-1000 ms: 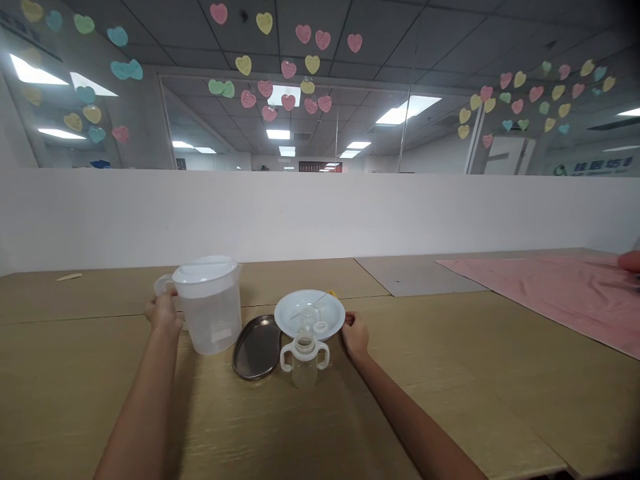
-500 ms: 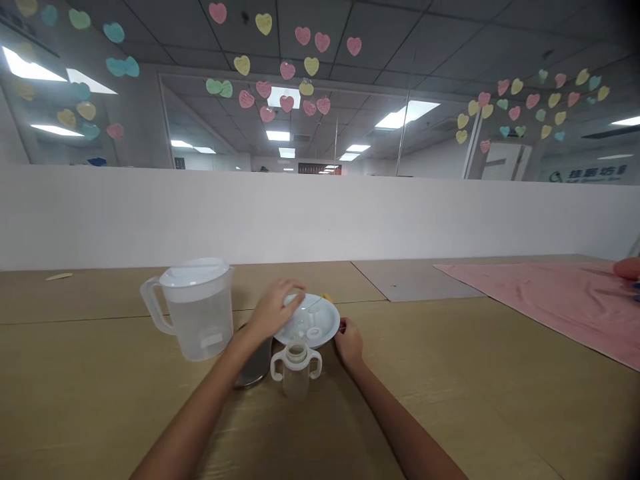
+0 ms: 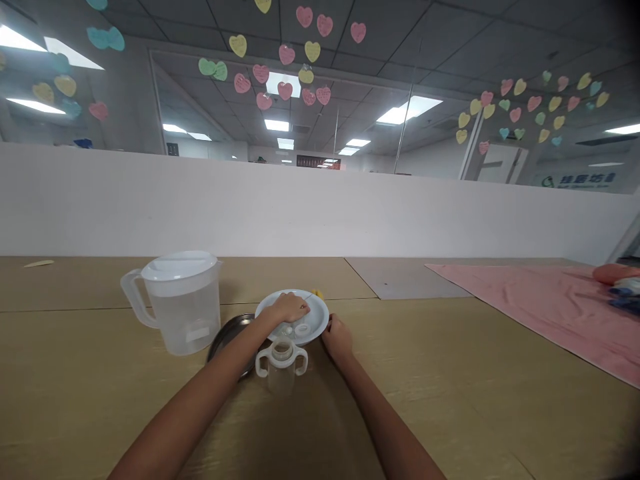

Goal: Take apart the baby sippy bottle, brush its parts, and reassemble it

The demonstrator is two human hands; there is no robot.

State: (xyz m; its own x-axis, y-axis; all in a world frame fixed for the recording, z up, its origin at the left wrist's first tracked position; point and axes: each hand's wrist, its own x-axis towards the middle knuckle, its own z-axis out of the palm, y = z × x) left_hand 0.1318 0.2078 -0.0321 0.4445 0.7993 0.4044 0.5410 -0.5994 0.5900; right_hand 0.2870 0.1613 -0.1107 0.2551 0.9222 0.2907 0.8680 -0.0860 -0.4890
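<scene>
A white plate (image 3: 319, 325) with a raised rim holds small clear and white parts, among them a white ring (image 3: 302, 330). My left hand (image 3: 290, 307) reaches over the plate with its fingers curled together; what they grip is hidden. A thin line and a small yellow piece (image 3: 317, 293) show beyond its fingertips. My right hand (image 3: 339, 339) is closed at the plate's right rim and steadies it. In front of the plate stands an upright, clear baby bottle (image 3: 282, 367) with two white handles and an uncovered mouth.
A lidded clear pitcher (image 3: 186, 313) with liquid stands at left. Partly under my left forearm lies a round metal dish (image 3: 225, 333). A pink cloth (image 3: 530, 300) covers the right side, with an orange item (image 3: 615, 273) on it. A white low wall (image 3: 320, 213) bounds the table's back.
My left hand has lowered into the plate, its fingers now curled. My right hand stays at the rim. The view has shifted, so more of the metal dish shows.
</scene>
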